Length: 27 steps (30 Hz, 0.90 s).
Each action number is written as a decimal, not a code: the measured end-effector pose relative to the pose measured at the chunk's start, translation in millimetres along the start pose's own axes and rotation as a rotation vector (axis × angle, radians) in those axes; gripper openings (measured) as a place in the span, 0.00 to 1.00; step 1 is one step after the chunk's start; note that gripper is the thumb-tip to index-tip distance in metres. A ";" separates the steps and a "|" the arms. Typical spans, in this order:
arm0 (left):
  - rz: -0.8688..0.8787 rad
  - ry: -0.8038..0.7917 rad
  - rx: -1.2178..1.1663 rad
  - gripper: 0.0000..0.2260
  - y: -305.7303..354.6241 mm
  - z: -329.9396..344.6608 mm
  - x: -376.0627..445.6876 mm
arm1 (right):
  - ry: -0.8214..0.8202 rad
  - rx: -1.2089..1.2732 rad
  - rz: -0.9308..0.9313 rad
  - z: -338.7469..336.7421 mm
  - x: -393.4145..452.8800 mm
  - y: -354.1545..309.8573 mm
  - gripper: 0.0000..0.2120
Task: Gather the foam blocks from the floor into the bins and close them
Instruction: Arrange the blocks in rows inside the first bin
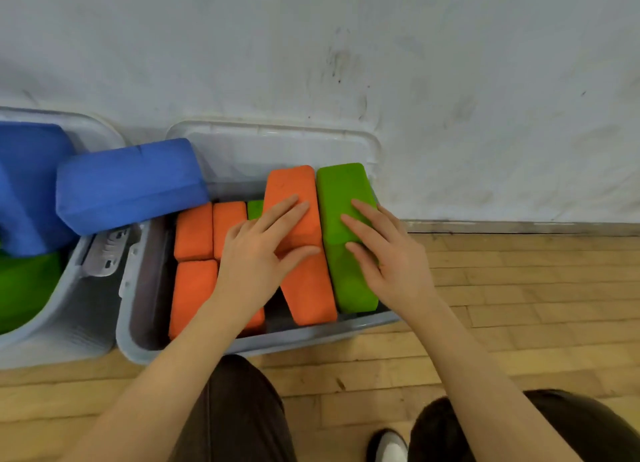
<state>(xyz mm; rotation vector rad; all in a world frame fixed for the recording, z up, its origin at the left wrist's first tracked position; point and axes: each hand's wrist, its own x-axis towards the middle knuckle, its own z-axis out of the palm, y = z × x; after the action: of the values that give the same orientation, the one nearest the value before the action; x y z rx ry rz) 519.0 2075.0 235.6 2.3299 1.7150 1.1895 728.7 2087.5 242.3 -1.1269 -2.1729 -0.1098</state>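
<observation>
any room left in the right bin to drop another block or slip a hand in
Little. A dark gap shows at the bin's near wall, between the low orange blocks and the tilted orange block. Another strip runs along its left wall. Elsewhere it is crowded: the left hand and right hand press the tilted orange and green block, and a blue block overhangs the far left corner.

Grey bin (242, 344), centre frame, lid open: long orange block (304, 288) and green block (346, 191) tilted side by side atop smaller orange blocks (194, 231). Blue block (128, 184) bridges to left bin (69, 323).
</observation>
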 end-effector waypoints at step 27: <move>-0.059 -0.315 0.292 0.25 -22.7 31.3 -60.9 | -0.344 0.234 0.072 60.1 -40.3 22.1 0.33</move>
<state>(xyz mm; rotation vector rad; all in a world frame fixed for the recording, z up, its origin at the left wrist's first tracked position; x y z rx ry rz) 511.9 2046.7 169.6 2.4317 1.9260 0.5519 729.5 2095.2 167.0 -1.1511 -2.3616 0.3872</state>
